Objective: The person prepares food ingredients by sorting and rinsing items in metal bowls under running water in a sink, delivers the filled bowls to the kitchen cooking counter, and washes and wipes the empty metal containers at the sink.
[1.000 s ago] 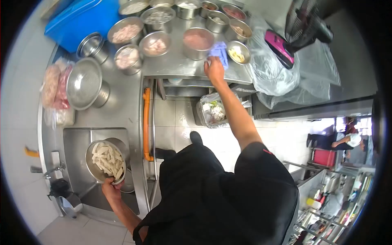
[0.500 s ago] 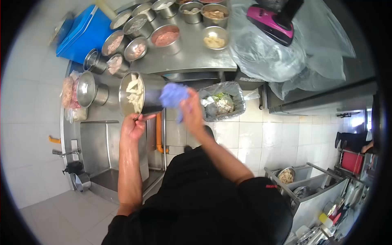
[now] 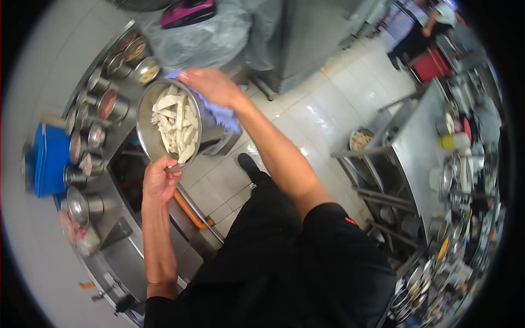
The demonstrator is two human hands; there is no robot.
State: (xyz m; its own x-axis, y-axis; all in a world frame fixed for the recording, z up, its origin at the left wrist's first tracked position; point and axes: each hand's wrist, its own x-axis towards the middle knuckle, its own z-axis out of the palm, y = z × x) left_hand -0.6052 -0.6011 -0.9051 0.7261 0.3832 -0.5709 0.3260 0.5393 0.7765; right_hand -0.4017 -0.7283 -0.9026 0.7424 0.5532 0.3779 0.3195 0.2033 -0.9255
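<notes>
A deep stainless-steel pot (image 3: 145,131) is held up in front of me, its mouth tilted toward the camera. Pale, off-white cut strips of food (image 3: 176,117) lie inside. My left hand (image 3: 159,177) is closed on the pot's near rim, thumb over the edge. My right hand (image 3: 210,86) is at the far right of the rim, fingers curled over a blue-purple cloth (image 3: 221,113). The cloth lies against the pot's outer side, and part of it is hidden behind the pot and hand.
Left, a steel counter (image 3: 117,134) carries several metal pots of food and a blue box (image 3: 48,158). Plastic sheeting (image 3: 205,38) covers something behind. A steel shelf table (image 3: 407,156) stands right, with a red bin (image 3: 430,64) and a person (image 3: 424,33) beyond.
My view has turned to the right, and the pot has swung with it, away from the sink side. The cloth, blurred beside the pot before, is now spread along its side and rim.
</notes>
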